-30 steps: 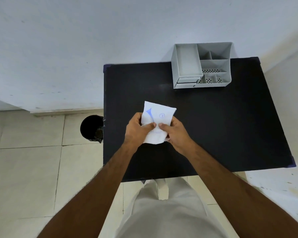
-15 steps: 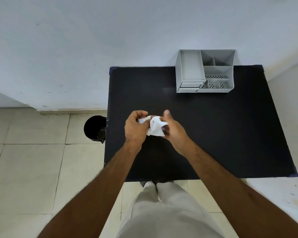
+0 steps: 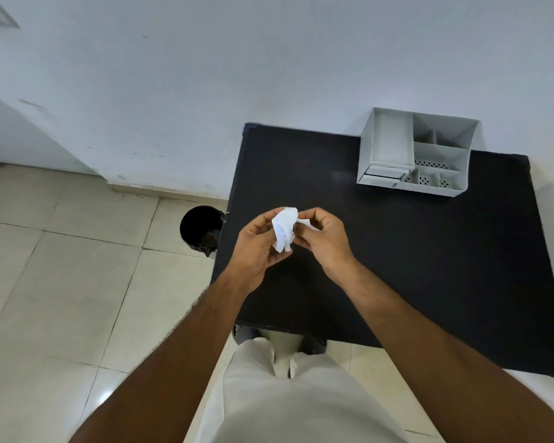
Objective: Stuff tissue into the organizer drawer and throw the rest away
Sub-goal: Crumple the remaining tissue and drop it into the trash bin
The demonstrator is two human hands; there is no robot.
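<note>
A crumpled white tissue (image 3: pixel 284 227) with faint blue print is pinched between both hands above the left part of the black table (image 3: pixel 429 266). My left hand (image 3: pixel 258 247) cups it from the left; my right hand (image 3: pixel 322 239) grips it from the right. The grey organizer (image 3: pixel 416 151) stands at the table's far right, against the wall, with its small drawer (image 3: pixel 384 174) at the lower left front, pulled slightly out. A black bin (image 3: pixel 202 228) stands on the floor just left of the table.
A white wall runs behind the table. Pale floor tiles (image 3: pixel 61 298) spread to the left. My light trousers (image 3: pixel 285 394) are at the table's near edge.
The flat tissue has been scrunched into a small wad between both hands. The view has shifted, so the table and organizer sit further right.
</note>
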